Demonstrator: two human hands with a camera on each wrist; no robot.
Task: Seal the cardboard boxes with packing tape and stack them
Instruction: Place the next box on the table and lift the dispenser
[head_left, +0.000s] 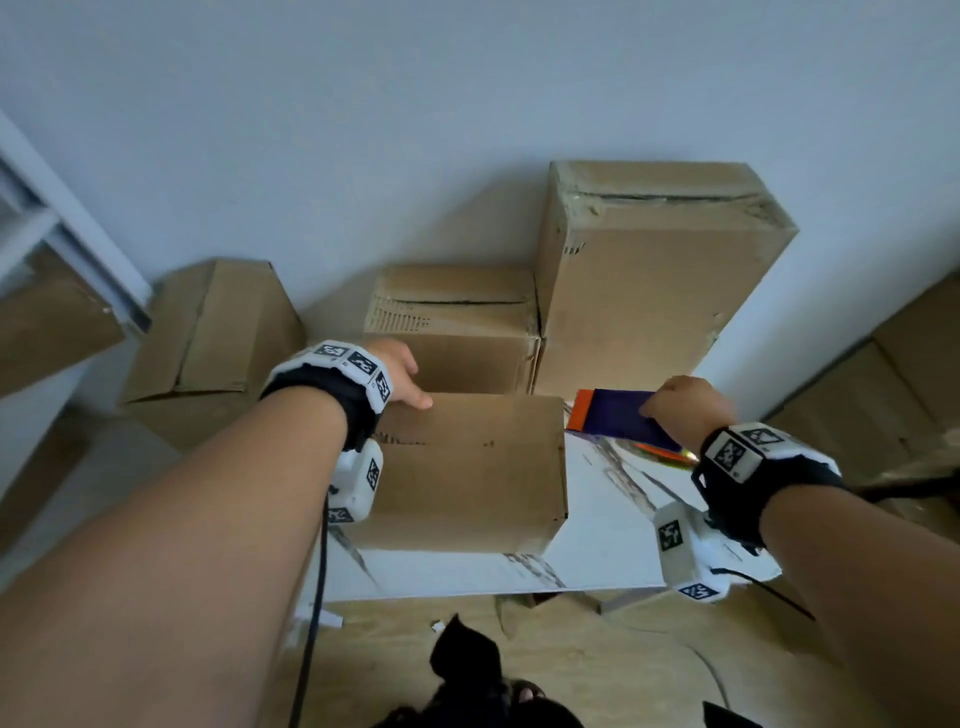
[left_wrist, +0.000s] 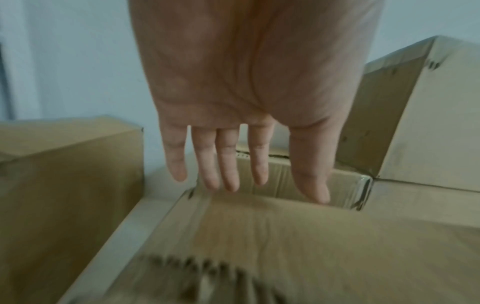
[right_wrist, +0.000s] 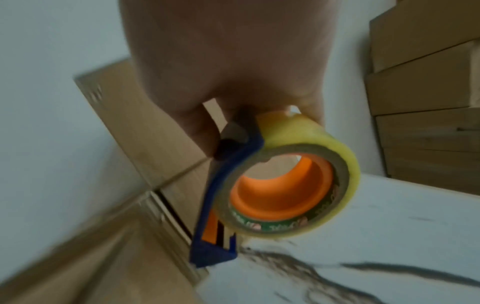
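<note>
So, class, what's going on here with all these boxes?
A person is packing boxes at a white table. The left hand reaches with straight fingers over the far edge of the box on the table. The right hand grips a blue and orange tape dispenser, loaded with a clear roll, held just right of that box and above the tabletop. No tape is going on yet. More boxes stand against the wall behind.

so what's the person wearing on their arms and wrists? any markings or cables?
Bare forearms, no sleeves. Each wrist has a black strap carrying white blocks printed with black-and-white square fiducial markers. A white camera housing with the same markers hangs below each wrist. A black cable drops from the left unit. Hands are ungloved.
</note>
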